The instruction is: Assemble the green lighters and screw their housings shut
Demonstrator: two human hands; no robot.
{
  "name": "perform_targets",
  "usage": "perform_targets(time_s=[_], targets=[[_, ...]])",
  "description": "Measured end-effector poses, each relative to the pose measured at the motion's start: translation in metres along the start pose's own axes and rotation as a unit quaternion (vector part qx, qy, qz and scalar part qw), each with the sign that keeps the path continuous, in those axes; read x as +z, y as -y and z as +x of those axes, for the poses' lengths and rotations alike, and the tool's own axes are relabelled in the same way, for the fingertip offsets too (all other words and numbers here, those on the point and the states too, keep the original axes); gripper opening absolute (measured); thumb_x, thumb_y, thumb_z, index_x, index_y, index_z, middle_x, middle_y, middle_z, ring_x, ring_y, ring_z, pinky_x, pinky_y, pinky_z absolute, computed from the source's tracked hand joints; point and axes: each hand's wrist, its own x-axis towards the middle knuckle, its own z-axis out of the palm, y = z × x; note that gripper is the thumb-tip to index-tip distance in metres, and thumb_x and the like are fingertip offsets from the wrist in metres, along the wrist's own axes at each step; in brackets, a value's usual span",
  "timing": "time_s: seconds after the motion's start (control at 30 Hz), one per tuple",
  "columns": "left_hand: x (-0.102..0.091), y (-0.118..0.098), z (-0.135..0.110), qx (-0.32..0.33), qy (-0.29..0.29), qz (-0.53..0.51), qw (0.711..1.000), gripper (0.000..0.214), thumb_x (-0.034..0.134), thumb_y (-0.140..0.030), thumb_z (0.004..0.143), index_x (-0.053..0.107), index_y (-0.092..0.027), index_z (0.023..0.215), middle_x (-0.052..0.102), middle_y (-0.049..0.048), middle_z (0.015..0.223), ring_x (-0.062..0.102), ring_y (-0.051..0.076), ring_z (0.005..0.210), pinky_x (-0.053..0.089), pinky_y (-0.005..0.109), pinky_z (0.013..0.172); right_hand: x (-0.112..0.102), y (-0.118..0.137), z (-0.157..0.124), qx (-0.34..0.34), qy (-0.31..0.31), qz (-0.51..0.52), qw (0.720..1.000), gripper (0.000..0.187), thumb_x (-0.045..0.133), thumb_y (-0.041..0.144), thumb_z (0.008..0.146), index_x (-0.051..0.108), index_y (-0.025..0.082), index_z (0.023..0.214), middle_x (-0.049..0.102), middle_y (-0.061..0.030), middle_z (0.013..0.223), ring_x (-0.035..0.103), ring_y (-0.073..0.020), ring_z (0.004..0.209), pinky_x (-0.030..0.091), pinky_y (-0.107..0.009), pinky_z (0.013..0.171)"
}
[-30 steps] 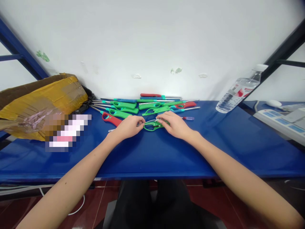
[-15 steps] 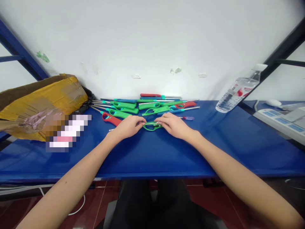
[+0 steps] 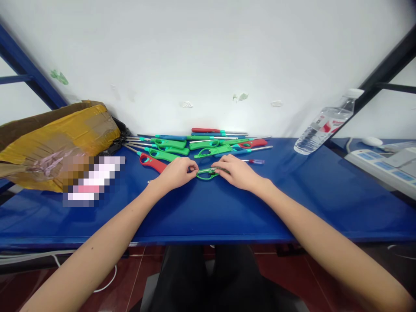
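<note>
Green lighter shell (image 3: 213, 171) just below frame ctr, inner parts exposed. L hand (image 3: 178, 171) pinches its 9 o'clock end; R hand (image 3: 238, 170) fingertips closed on its 3 o'clock side. Uneven R pressure might pop small bits loose; weak L pinch might let it twist. Screwdriver (image 3: 258, 161) nr 2 o'clock; knuckle bump could roll it. Lighter pile (image 3: 224, 150) beyond, 12 o'clock.

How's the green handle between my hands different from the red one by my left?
The green handle has inner parts showing; the red handle looks closed. The left hand and right hand are at the green handle; the red handle is partly behind the left hand. Both have a finger loop.
</note>
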Motion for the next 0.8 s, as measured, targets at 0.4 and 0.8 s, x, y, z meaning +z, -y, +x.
perform_targets(time_s=[0.4, 0.8], targets=[[0.0034, 0.0036, -0.0032, 0.103, -0.025, 0.031, 0.994, 0.023, 0.053, -0.013, 0.089, 0.074, -0.019, 0.096, 0.068, 0.007, 0.103, 0.063, 0.022, 0.096, 0.049, 0.036, 0.087, -0.0006, 0.0027, 0.0003, 0.021, 0.007, 0.003, 1.0, 0.033, 0.047, 0.03, 0.1, 0.069, 0.016, 0.119, 0.066, -0.0112, 0.095, 0.059, -0.0248, 0.092, 0.048, -0.038, 0.083], [0.0038, 0.0035, -0.0042, 0.1, -0.012, 0.029, 0.994, 0.028, 0.05, -0.011, 0.089, 0.075, -0.017, 0.102, 0.07, 0.0072, 0.104, 0.064, 0.023, 0.096, 0.05, 0.037, 0.089, -0.0034, 0.0005, -0.001, 0.008, 0.016, 0.023, 1.0, 0.034, 0.042, 0.026, 0.1, 0.067, 0.016, 0.122, 0.066, -0.0124, 0.101, 0.059, -0.0262, 0.097, 0.05, -0.042, 0.088]])
